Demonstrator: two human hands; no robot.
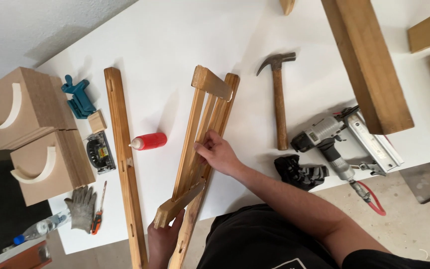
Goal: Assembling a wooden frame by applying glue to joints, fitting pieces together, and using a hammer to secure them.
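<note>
A wooden frame [206, 124] of long slats and short cross pieces lies on the white table [175, 40], running from the near edge toward the middle. My right hand [217, 152] grips its slats about halfway along. My left hand [164, 239] holds the near end from below, under a short cross piece [177, 203]. A separate long wooden slat [124, 159] lies to the left of the frame. A red glue bottle [148, 141] lies on its side between the two.
A hammer [277, 94], a nail gun [342, 144] with a red hose and a black glove [299, 172] lie to the right. A thick wooden beam [367, 60] crosses the far right. Left: two cardboard boxes [31, 129], a blue clamp [78, 97], a grey glove [82, 206].
</note>
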